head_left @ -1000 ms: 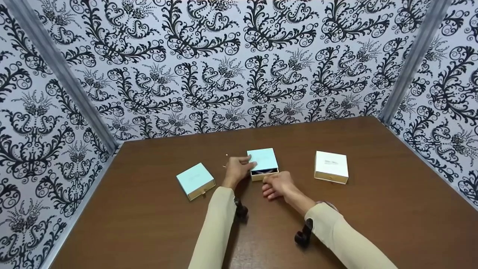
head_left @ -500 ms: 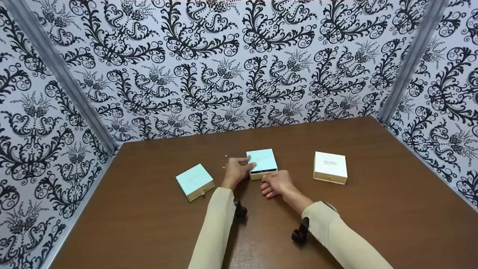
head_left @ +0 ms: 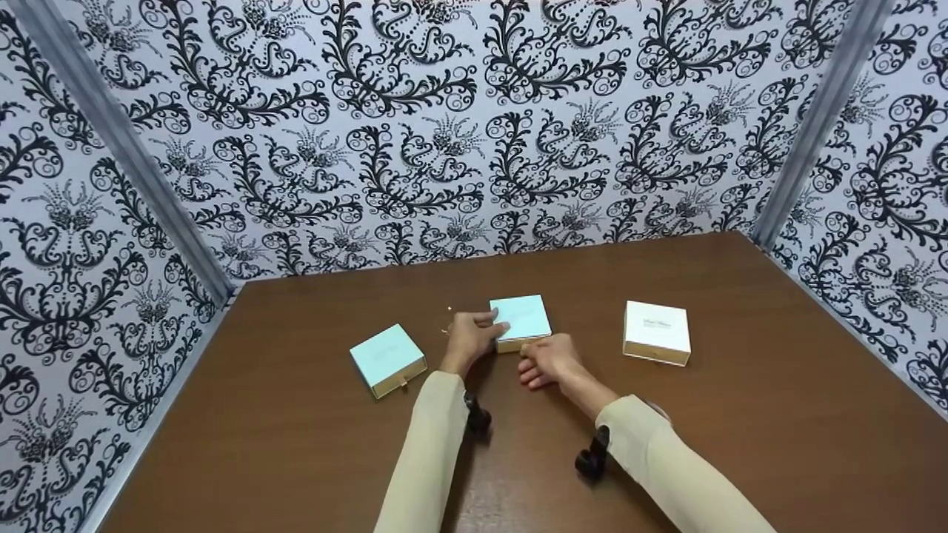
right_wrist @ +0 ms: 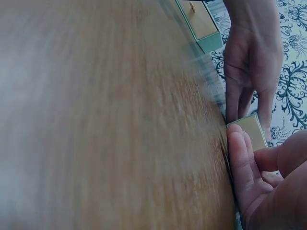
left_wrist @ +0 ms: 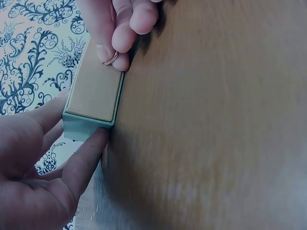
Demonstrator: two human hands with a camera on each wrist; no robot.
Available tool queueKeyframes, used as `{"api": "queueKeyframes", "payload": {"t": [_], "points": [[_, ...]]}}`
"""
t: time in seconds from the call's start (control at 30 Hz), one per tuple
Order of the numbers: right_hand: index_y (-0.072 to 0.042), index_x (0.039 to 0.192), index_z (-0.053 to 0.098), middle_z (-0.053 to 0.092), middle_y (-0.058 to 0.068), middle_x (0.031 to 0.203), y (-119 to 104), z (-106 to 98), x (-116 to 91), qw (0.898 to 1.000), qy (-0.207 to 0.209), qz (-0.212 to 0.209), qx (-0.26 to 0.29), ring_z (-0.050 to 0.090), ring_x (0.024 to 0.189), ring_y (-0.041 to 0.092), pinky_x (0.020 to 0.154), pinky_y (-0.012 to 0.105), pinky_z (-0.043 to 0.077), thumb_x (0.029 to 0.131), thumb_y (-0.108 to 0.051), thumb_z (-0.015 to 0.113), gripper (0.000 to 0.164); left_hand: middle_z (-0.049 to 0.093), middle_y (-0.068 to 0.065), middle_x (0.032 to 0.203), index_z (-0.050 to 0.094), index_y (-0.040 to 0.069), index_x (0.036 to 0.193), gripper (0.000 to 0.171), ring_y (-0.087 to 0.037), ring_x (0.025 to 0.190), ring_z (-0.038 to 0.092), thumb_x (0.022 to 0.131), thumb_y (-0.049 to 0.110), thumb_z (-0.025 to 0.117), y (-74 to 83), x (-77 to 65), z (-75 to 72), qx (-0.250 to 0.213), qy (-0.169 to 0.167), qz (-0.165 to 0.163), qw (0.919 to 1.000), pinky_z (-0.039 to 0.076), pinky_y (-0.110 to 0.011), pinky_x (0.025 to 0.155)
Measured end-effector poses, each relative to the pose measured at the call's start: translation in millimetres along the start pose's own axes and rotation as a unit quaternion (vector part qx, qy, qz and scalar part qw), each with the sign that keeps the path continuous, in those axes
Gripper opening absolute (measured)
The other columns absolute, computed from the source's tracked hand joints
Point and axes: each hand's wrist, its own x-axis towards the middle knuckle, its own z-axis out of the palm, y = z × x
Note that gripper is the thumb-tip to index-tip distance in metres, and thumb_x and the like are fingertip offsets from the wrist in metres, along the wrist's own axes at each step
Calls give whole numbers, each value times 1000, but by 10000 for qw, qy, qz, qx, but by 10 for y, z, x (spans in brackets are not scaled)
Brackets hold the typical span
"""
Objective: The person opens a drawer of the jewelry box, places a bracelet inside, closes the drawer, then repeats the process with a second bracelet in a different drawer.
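Note:
A light-blue drawer box with a gold front lies mid-table, its drawer now slid in. My left hand grips the box's left side, thumb on the lid. In the left wrist view the gold drawer front sits nearly flush inside the blue sleeve. My right hand is at the drawer front; thumb and finger pinch a small ribbon pull tab. The drawer's contents are hidden.
To the left stands another light-blue drawer box with a gold front and tab. A white-topped box with dark print is on the right. Tiny pale bits lie behind my left hand. Patterned walls border the brown table.
The middle box's drawer, partly out one second ago with something dark showing inside, has slid in. My right hand moved slightly forward with it; my left hand stayed in place.

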Motion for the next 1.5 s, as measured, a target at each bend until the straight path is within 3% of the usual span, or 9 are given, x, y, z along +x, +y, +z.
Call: {"api": "queueKeyframes", "payload": {"t": [0.5, 0.7, 0.93, 1.13, 1.27, 1.5], "points": [[4, 103, 73, 71, 4, 64, -2, -13, -4, 9999, 18, 28, -168, 67, 49, 12, 46, 27, 55, 100, -13, 60, 22, 73, -16, 117, 70, 6, 124, 38, -22, 102, 72, 88, 16, 78, 9, -30, -13, -221, -85, -51, 9997, 55, -22, 73], [4, 100, 73, 70, 4, 64, 3, -23, -24, 9998, 22, 6, -204, 66, 49, 12, 46, 27, 55, 100, -14, 60, 23, 73, -17, 116, 70, 6, 125, 39, -20, 97, 73, 88, 15, 78, 16, -43, 0, -385, -153, -192, 9990, 57, -23, 71], [3, 101, 74, 71, 4, 65, -23, -42, -29, 9997, 9, 66, -214, 66, 50, 12, 46, 26, 55, 99, -15, 61, 22, 73, -17, 118, 71, 6, 124, 40, -16, 95, 71, 87, 18, 80, 18, -20, -1, -269, -76, -120, 9995, 56, -21, 69], [4, 100, 73, 70, 3, 65, -57, -98, -60, 9996, -125, 141, -191, 66, 50, 11, 47, 27, 55, 99, -17, 63, 23, 75, -15, 114, 73, 8, 122, 40, -25, 104, 72, 85, 21, 82, 36, -24, 23, 142, 176, 0, 9997, 58, -34, 85], [6, 100, 72, 68, 3, 64, -74, -172, -91, 9996, -169, -39, -202, 63, 48, 11, 45, 26, 54, 98, -17, 64, 24, 76, -15, 112, 74, 7, 119, 39, -26, 105, 72, 84, 22, 83, 71, -31, 52, 391, 349, -34, 9986, 57, -39, 91], [1, 101, 75, 67, 2, 65, -136, -356, -175, 9929, 283, -534, -1027, 60, 46, 10, 43, 26, 52, 97, -19, 65, 22, 77, -12, 110, 76, 6, 115, 36, -26, 101, 73, 83, 20, 83, 120, -23, 41, 653, 313, -33, 9974, 57, -39, 93]]}}
